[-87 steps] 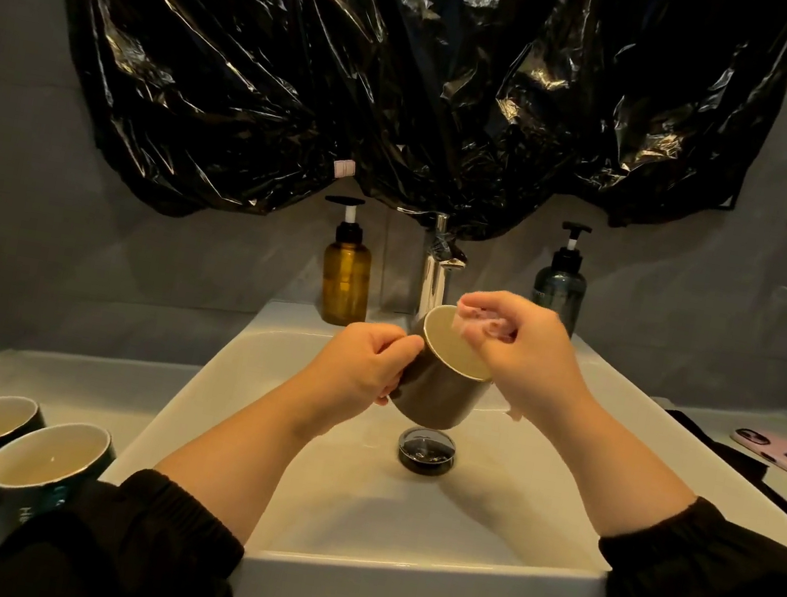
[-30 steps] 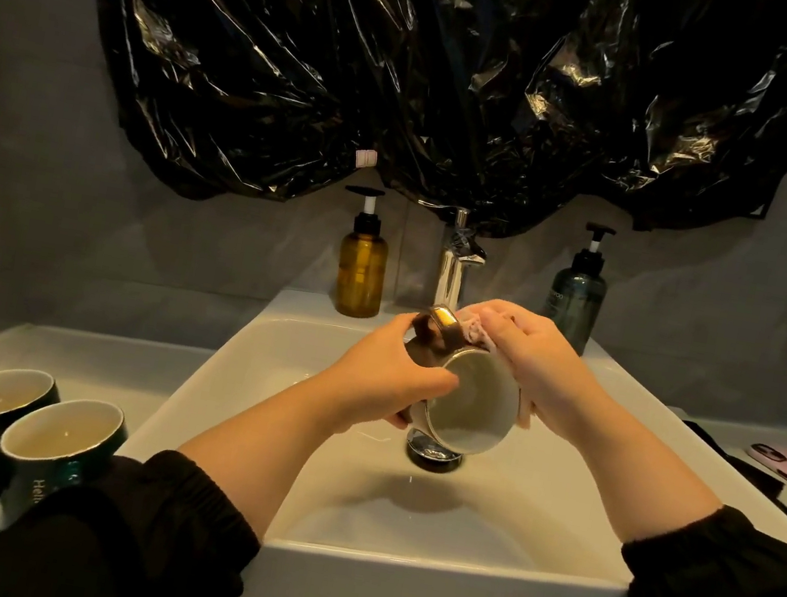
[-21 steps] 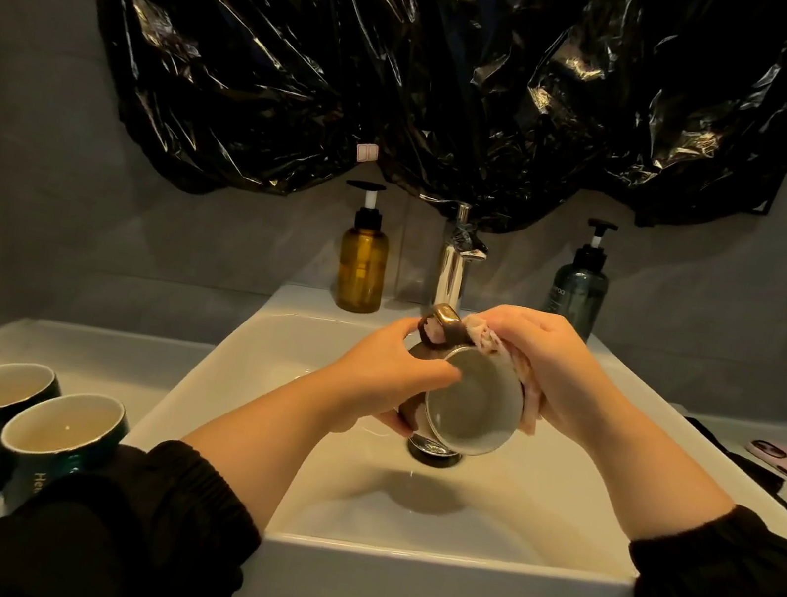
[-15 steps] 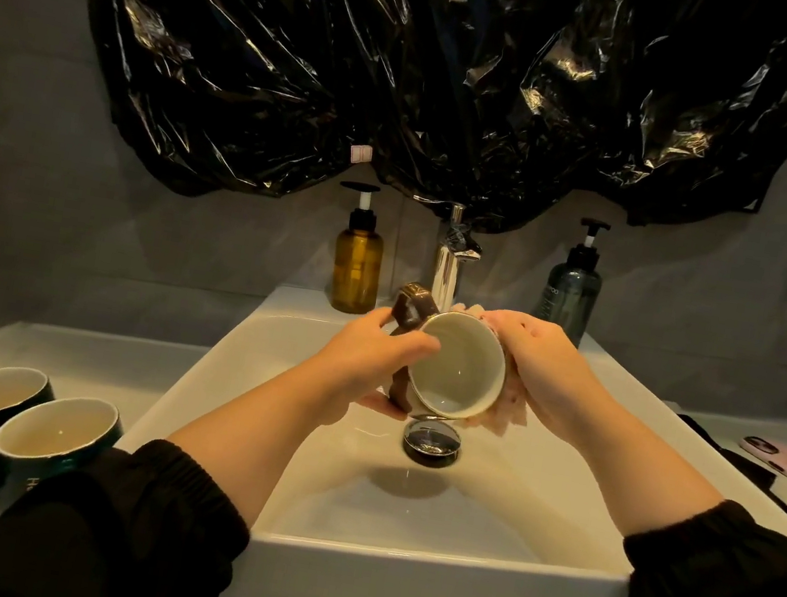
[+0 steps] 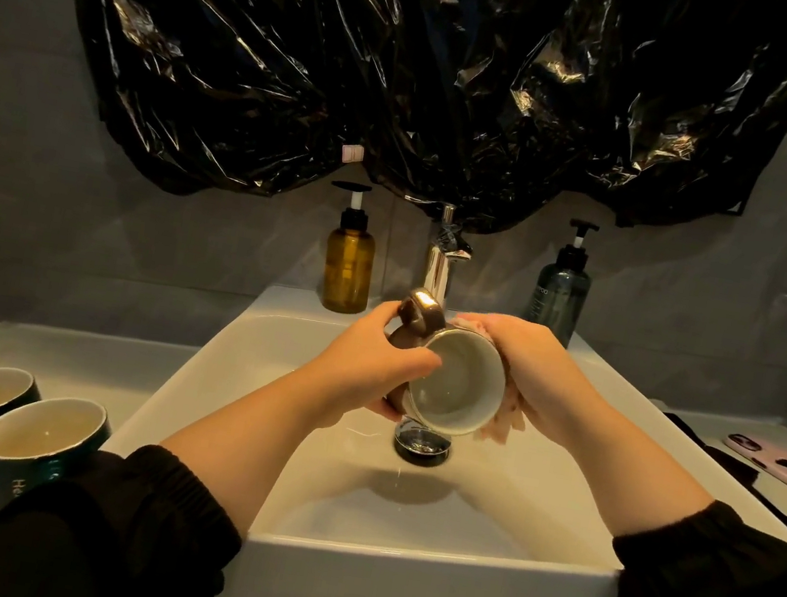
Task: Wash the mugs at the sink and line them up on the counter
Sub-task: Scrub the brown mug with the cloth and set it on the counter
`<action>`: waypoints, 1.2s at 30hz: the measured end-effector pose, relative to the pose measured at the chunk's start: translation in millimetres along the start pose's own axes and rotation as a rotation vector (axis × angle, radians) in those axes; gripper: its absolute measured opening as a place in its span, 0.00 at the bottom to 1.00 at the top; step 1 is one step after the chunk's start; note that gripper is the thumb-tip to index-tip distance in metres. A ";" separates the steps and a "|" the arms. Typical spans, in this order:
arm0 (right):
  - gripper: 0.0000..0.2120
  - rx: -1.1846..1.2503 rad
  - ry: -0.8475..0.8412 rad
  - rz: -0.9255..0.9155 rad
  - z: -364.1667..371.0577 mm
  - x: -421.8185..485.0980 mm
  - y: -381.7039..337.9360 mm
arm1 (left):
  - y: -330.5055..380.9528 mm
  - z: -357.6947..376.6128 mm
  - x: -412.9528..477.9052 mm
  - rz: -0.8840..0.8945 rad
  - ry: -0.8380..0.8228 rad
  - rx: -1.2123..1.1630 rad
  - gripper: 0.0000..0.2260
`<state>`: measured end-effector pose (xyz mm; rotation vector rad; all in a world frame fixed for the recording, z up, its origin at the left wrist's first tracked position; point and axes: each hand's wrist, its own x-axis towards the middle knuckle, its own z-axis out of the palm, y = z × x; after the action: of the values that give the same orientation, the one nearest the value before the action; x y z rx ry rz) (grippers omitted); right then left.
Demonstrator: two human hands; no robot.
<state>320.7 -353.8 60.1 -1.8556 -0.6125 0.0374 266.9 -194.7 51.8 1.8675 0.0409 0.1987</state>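
Left hand (image 5: 368, 372) grips the mug (image 5: 454, 392) (tilted), right hand (image 5: 540, 375) holds a cloth (image 5: 503, 423).

A single wide-angle view from the person's head looks forward and down over a white sink (image 5: 431, 560), close enough that its front rim fills the lower middle. The camera faces the grey back wall (image 5: 31, 211), with the tap (image 5: 438, 269) near centre and the counter (image 5: 59, 357) curving away on either side.

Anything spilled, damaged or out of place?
Nothing spilled or damaged. One oddity: a crumpled black plastic sheet hangs over the wall above the tap, hiding whatever is behind. The mug is tilted only because it is held over the sink.
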 end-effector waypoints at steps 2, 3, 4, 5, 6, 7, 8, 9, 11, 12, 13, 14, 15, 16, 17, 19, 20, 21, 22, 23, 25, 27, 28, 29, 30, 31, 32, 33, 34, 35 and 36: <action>0.11 0.050 -0.030 -0.116 -2.5 -3.6 -2.5 | -0.6 -4.2 0.4 -0.008 0.033 -0.028 0.21; 0.12 0.054 -0.068 -0.147 -4.1 -5.0 -3.0 | -0.9 -5.5 0.7 -0.012 0.045 -0.035 0.20; 0.12 0.026 -0.094 -0.156 -5.2 -5.7 -3.2 | -1.6 -6.3 1.1 -0.013 0.053 -0.030 0.20; 0.12 -0.035 -0.116 -0.159 -5.3 -5.4 -2.0 | -2.7 -6.8 1.6 -0.015 0.057 -0.018 0.19; 0.12 -0.116 -0.127 -0.154 -4.2 -4.8 0.1 | -3.7 -6.8 2.0 -0.020 0.056 -0.007 0.19; 0.14 -0.199 -0.129 -0.147 -2.5 -4.1 2.1 | -4.7 -6.6 2.3 -0.024 0.053 0.007 0.18; 0.15 -0.286 -0.116 -0.147 -0.2 -3.5 3.7 | -5.6 -6.1 2.8 -0.024 0.049 0.025 0.18; 0.16 -0.358 -0.090 -0.159 1.6 -3.0 5.4 | -6.1 -5.6 3.0 -0.024 0.045 0.044 0.17; 0.15 -0.476 -0.003 -0.221 5.7 -2.5 8.0 | -6.3 -4.5 3.8 -0.033 0.041 0.067 0.17; 0.14 -0.536 0.050 -0.253 8.2 -2.4 7.9 | -6.3 -3.9 3.9 -0.046 0.037 0.065 0.17; 0.13 -0.591 0.106 -0.267 11.2 -1.6 7.3 | -5.4 -3.1 3.5 -0.067 0.033 0.052 0.17; 0.11 -0.635 0.158 -0.268 14.3 0.1 6.7 | -4.1 -1.8 2.9 -0.094 0.030 0.032 0.16; 0.10 -0.666 0.201 -0.254 16.8 2.5 6.1 | -2.8 -0.7 2.4 -0.125 0.028 0.007 0.18; 0.09 -0.688 0.229 -0.225 18.8 5.5 6.4 | -2.1 0.7 2.6 -0.155 0.028 -0.016 0.22; 0.08 -0.699 0.246 -0.181 19.6 8.1 6.4 | -2.2 1.6 3.3 -0.182 0.032 -0.030 0.29; 0.07 -0.654 0.289 -0.089 17.1 12.4 7.9 | -3.8 3.7 5.1 -0.214 0.030 -0.024 0.38; 0.08 -0.602 0.323 -0.057 15.1 13.7 9.1 | -4.6 5.3 5.4 -0.216 0.014 -0.025 0.39; 0.08 -0.551 0.356 -0.033 13.7 14.6 10.6 | -5.7 7.1 5.5 -0.212 -0.011 -0.033 0.39; 0.09 -0.510 0.382 -0.014 13.4 14.9 11.9 | -6.4 9.0 5.5 -0.202 -0.035 -0.052 0.37; 0.09 -0.477 0.395 0.003 13.8 15.3 13.3 | -6.9 10.4 5.6 -0.189 -0.044 -0.086 0.34; 0.09 -0.427 0.386 0.027 15.1 15.7 14.8 | -7.6 10.9 6.4 -0.163 -0.020 -0.191 0.29; 0.08 -0.389 0.332 0.001 15.7 15.8 13.2 | -8.0 9.3 8.5 -0.126 0.035 -0.265 0.26; 0.06 -0.369 0.282 -0.028 14.6 15.3 11.5 | -8.0 8.2 9.2 -0.109 0.063 -0.276 0.26; 0.05 -0.345 0.224 -0.053 13.1 14.3 9.2 | -8.4 6.6 9.7 -0.093 0.092 -0.273 0.27; 0.04 -0.314 0.164 -0.062 10.6 13.6 7.3 | -8.5 4.9 10.2 -0.078 0.119 -0.264 0.28; 0.04 -0.274 0.115 -0.057 6.5 12.9 6.1 | -8.5 3.1 10.5 -0.067 0.138 -0.257 0.30; 0.05 -0.219 0.092 -0.047 1.4 12.9 5.7 | -8.3 1.5 10.4 -0.056 0.145 -0.249 0.31; 0.06 -0.138 0.108 -0.038 -4.8 13.6 5.9 | -8.0 0.1 10.0 -0.041 0.143 -0.233 0.31; 0.07 -0.034 0.167 -0.024 -12.7 16.3 8.0 | -7.9 -1.0 9.1 -0.019 0.131 -0.205 0.32; 0.09 0.085 0.252 0.001 -21.7 19.2 9.8 | -7.9 -2.2 7.9 0.009 0.110 -0.165 0.32; 0.10 0.195 0.328 0.033 -30.2 21.9 12.0 | -8.3 -2.5 6.8 0.042 0.080 -0.117 0.32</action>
<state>353.9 -373.6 66.6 -1.6366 -0.3377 -0.1767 273.8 -189.0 45.5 1.7441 0.0436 0.2991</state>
